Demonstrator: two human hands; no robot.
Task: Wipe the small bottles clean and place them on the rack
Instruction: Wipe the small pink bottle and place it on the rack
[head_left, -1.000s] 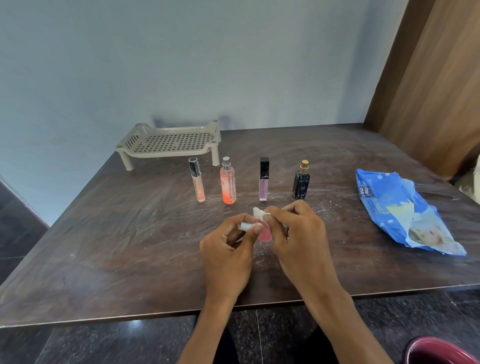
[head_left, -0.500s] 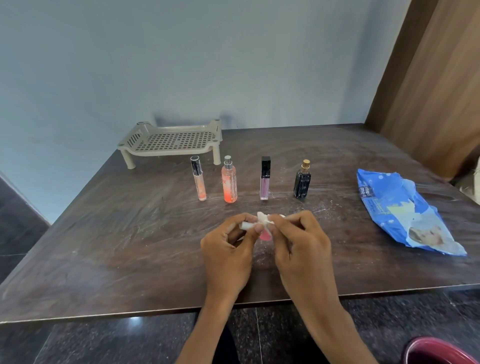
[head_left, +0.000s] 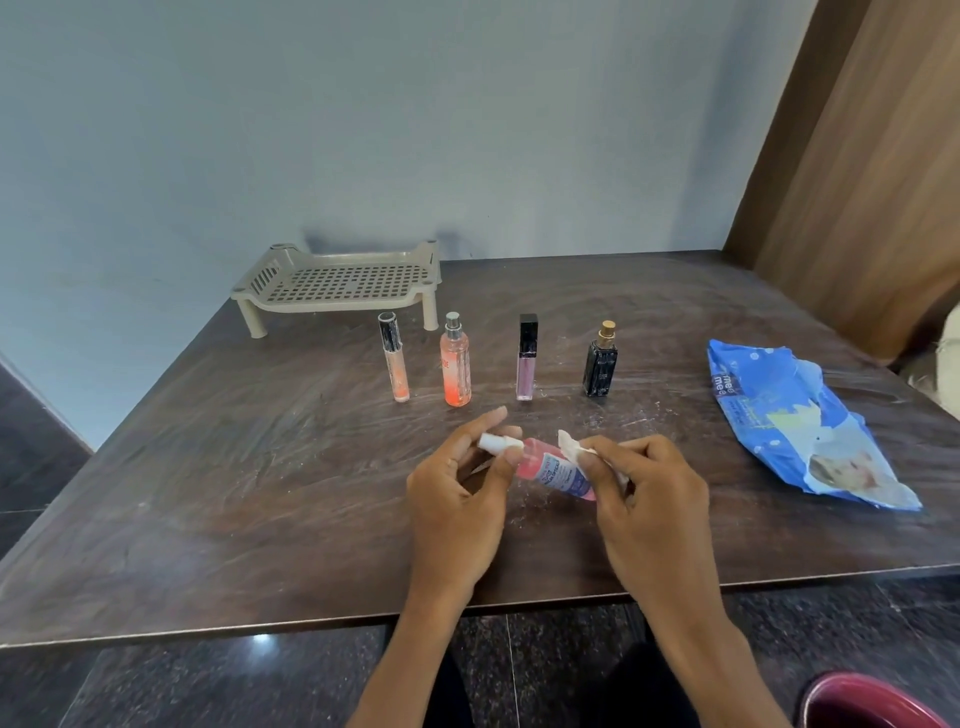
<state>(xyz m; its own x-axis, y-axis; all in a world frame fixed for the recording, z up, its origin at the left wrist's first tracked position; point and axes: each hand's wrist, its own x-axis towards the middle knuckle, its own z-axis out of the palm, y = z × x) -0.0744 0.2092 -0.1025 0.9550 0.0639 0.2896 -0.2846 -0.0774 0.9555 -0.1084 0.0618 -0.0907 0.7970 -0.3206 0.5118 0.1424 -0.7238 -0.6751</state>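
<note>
We've got the pink bottle up off the counter, just in front of us and lying nearly flat — white cap pointing left, base pointing right and a touch toward us, so its long axis runs straight across between our two hands. Our left hand pinches it at the neck, fingers clamped just below the cap; our right hand is closed on a white wipe and presses it against the upper side of the bottle near the base end. Both wrists come up from below, palms turned inward toward each other, knuckles facing the camera. We'd say the wiping is mid-stroke, and the next rub looks like a slide along that left-right axis, or a twist of the bottle by the left hand. Four more bottles stand upright in a row behind — a clear tube, an orange spray, a lilac tube, a black bottle. The rack sits beyond them at the far left edge with nothing on it, so our left hand is the nearer one for the placing. A blue wipes pack lies well off to the right.
</note>
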